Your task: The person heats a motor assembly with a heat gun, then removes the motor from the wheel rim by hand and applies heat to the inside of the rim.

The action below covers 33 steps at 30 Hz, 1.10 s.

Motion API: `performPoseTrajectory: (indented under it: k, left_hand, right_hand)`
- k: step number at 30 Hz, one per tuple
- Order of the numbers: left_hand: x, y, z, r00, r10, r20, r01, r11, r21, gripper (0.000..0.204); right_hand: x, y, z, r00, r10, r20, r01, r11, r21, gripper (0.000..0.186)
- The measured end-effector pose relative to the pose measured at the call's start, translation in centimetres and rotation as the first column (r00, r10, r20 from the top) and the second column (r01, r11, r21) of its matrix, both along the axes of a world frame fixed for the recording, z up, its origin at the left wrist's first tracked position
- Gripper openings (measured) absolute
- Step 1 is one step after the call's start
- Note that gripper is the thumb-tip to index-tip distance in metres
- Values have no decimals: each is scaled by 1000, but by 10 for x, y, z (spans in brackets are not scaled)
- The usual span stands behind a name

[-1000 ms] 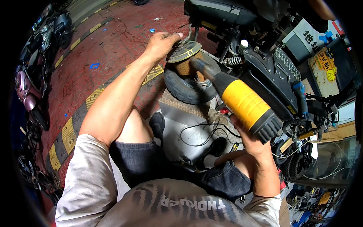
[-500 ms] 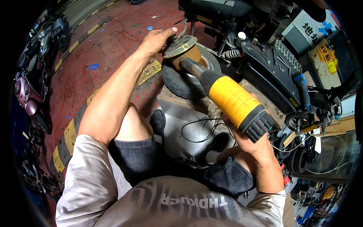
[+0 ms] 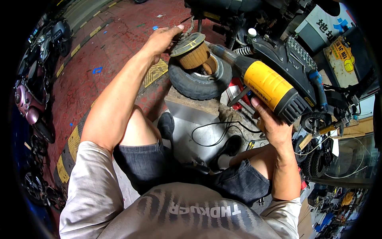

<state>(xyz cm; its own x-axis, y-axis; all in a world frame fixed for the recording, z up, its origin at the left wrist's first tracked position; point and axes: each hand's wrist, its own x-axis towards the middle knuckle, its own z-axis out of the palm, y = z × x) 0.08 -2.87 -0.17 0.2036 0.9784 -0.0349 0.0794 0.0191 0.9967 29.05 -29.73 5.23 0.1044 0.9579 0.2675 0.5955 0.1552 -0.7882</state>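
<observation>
My left hand (image 3: 161, 43) is closed on the axle end of a hub motor core (image 3: 193, 58), a brown ring topped by a grey round cover. The core is tilted over a small scooter wheel (image 3: 197, 88) with a black tyre, which lies flat on a wooden block (image 3: 191, 104). In my right hand (image 3: 275, 126) is a yellow and black heat gun (image 3: 270, 85), gripped by its handle. Its metal nozzle points up and left, just right of the core and above the wheel's far rim. My fingers partly hide the axle end.
Behind the wheel stands a scooter (image 3: 274, 59) with loose tools on its footboard. A blue power tool (image 3: 317, 89) rests at its right. A black cable (image 3: 215, 124) loops over the floor between my shoes. Parked scooters (image 3: 32, 95) line the left side.
The heat gun has swung right and away from the front of the core, to its far right side. The core stays tilted in my left hand, nearly unmoved.
</observation>
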Motion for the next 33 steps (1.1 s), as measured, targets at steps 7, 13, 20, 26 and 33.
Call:
performPoseTrajectory:
  k: [7,13,20,26,33]
  left_hand:
    - [-1,0,-3,1000,17,-15,-16,999,37,38]
    - [-2,-2,1,999,-7,-49,7,1000,5,44]
    - [-1,4,-7,999,6,-37,-5,999,38,52]
    - [-5,1,-6,999,-7,-47,7,1000,18,54]
    - [-4,5,-7,998,-35,-43,36,999,14,56]
  right_hand:
    - [-14,5,-10,937,199,288,-263,943,205,36]
    - [-20,0,-15,862,255,437,-333,936,111,41]
    - [-49,-10,-7,860,156,485,-270,947,173,50]
    - [-76,-15,1,830,182,527,-291,947,132,47]
    - [-89,-18,-5,800,176,574,-263,962,71,39]
